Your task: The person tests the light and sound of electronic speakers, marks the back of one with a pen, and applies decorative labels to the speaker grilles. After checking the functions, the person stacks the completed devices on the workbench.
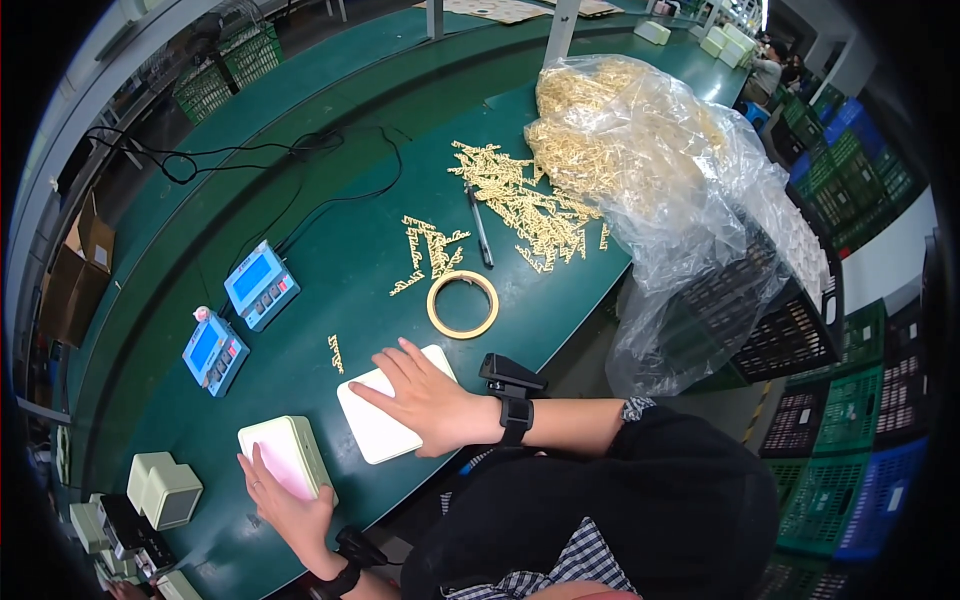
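— What sits under the hands at the green surface (330, 250)?

— The right hand (425, 395) lies flat, fingers spread, on a white box (375, 425), pinning rather than gripping it. The left hand (290, 505), open too, rests against a pale green-edged box (285, 452) just beside.

— And beyond?

— A tape ring (463, 304), loose gold parts (525, 205) spilling near a clear bag (650, 150), two blue scales (240, 315) within reach.
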Motion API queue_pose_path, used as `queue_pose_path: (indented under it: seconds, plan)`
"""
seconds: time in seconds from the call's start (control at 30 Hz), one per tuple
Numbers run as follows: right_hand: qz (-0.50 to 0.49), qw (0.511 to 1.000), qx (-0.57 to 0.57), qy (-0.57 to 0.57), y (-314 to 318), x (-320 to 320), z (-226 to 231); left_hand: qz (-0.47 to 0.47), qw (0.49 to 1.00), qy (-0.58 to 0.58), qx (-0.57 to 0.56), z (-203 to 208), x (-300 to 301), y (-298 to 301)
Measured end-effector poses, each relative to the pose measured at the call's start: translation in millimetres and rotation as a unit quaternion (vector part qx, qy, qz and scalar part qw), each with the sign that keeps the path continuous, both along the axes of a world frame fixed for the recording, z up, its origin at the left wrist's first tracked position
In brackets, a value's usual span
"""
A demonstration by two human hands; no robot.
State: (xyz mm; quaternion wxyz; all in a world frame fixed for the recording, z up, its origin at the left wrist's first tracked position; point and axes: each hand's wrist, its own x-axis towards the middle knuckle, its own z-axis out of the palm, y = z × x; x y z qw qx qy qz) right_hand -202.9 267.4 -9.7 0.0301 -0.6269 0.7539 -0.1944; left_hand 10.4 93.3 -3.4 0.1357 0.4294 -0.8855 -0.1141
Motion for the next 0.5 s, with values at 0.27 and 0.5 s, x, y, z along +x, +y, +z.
queue_pose_path:
  seconds: [0.27, 0.5]
  plan:
    - [-0.003, 1.0, 0.027, -0.001, -0.4, 0.9, 1.3, 0.007, 1.0, 0.017, 0.006, -1.3, -0.1, -0.2]
    - [0.0, 1.0, 0.02, -0.013, -0.1, 0.2, 4.2, 0.038, 0.999, 0.023, 0.0, -6.3, -4.7, 0.3]
